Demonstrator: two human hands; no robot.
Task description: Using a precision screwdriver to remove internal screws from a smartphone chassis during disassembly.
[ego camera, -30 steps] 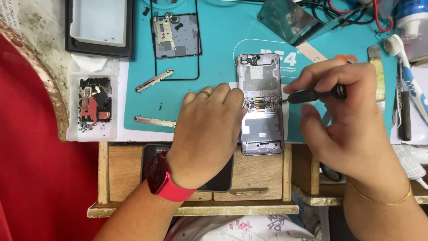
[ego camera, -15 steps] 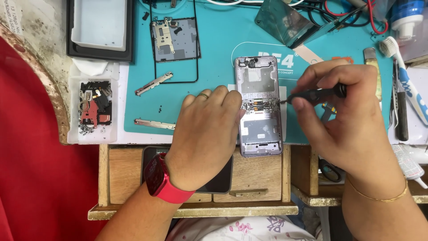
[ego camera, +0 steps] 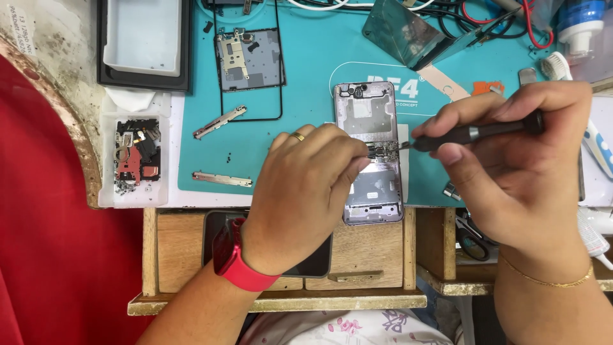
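Wooden bench (ego camera: 377, 255) bearing a teal work mat (ego camera: 306, 83) across its middle; on the mat: opened phone body (ego camera: 370, 153) at the near edge, metal frame with plate (ego camera: 248, 61) toward the far edge, two metal strips (ego camera: 220, 121) near the left edge; white parts tray (ego camera: 134, 160) beside the mat's left edge; black-rimmed tray (ego camera: 143, 38) at the far left corner.

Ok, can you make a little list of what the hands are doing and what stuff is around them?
left hand: rests on the opened phone, fingers at its middle
right hand: holds a black screwdriver, tip at the phone's middle
surface: teal work mat
on mat: removed phone frame part, two thin metal strips
left side: clear tray of small parts
left wrist: red watch
right wrist: thin gold bracelet
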